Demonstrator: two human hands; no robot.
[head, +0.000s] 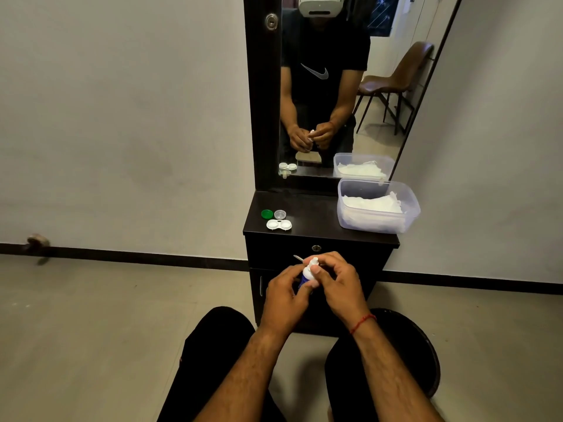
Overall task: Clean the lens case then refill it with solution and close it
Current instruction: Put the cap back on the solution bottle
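A white lens case (279, 224) lies open on the dark dresser top (316, 214), at its front left. Just behind it rest a green cap (267, 213) and a clear cap (280, 214). Below the dresser's front edge I hold a small white and blue solution bottle (307, 274) upright. My left hand (285, 295) wraps around its body. The fingers of my right hand (336, 280) pinch the white cap at its top. Most of the bottle is hidden by my fingers.
A clear plastic tub (377, 205) with white tissues stands at the right of the dresser top. A tall mirror (335, 86) rises behind it. The dresser has a drawer with a keyhole (316, 248). My knees are below, and a dark round stool (423, 345) is at the right.
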